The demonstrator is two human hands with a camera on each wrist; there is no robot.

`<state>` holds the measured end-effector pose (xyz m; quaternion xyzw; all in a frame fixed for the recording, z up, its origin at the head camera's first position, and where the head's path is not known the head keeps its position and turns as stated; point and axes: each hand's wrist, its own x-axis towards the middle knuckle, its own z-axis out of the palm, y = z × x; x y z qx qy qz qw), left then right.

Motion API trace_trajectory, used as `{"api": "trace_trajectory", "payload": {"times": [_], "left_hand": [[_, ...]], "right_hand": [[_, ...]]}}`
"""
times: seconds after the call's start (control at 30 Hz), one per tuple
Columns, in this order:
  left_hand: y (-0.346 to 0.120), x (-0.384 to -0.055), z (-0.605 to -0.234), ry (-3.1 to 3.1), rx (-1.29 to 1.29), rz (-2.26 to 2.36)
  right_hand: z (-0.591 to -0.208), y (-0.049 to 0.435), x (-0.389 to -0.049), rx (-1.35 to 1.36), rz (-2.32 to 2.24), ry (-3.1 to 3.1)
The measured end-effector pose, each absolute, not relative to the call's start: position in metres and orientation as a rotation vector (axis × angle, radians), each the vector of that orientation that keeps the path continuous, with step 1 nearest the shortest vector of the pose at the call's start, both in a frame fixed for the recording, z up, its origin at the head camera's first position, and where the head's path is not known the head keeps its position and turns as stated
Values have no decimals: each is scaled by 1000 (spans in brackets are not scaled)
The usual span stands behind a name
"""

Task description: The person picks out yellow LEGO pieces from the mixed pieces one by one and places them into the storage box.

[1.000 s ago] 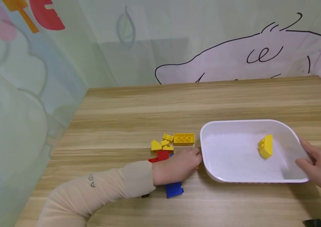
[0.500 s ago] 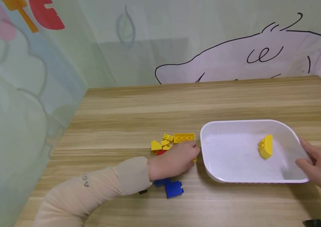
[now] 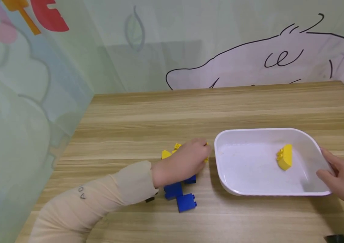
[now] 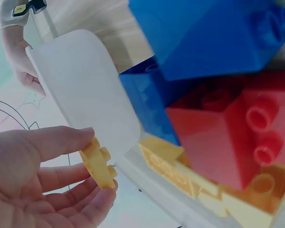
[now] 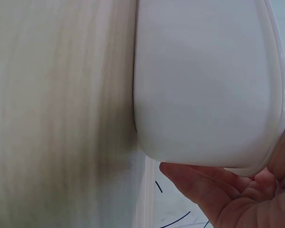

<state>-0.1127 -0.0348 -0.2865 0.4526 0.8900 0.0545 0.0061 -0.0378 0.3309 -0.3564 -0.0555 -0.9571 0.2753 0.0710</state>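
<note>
Yellow bricks [image 4: 99,167], blue bricks [image 3: 186,203], red bricks [image 4: 209,142], white tray [image 3: 247,167], brown-streaked tan tabletop [image 3: 147,121]

A white tray [image 3: 250,168] sits upright, lower right. A yellow brick [image 4: 96,164] tilts, lower left of the left wrist view.

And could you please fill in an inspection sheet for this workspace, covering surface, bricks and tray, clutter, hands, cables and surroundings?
Surface: wood-grain table.
Job's things: white tray holding a lone yellow brick; left of it, blue bricks, red bricks and yellow bricks, partly hidden in the head view.
Clutter: a dark item at the head view's lower edge, cut off, not identifiable.
Left hand: pinches a small yellow brick.
Right hand: grips the tray's right end.
Cables: nothing seen.
Surroundings: pale walls with cartoon drawings.
</note>
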Motion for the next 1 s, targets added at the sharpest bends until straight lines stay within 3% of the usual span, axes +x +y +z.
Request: {"api": "trace_trajectory", "payload": {"times": [1.0], "left_hand": [[-5,-118,-249,2780,1382,78]], "right_hand": [[-353,329,-40,-168,821,-2875]]}}
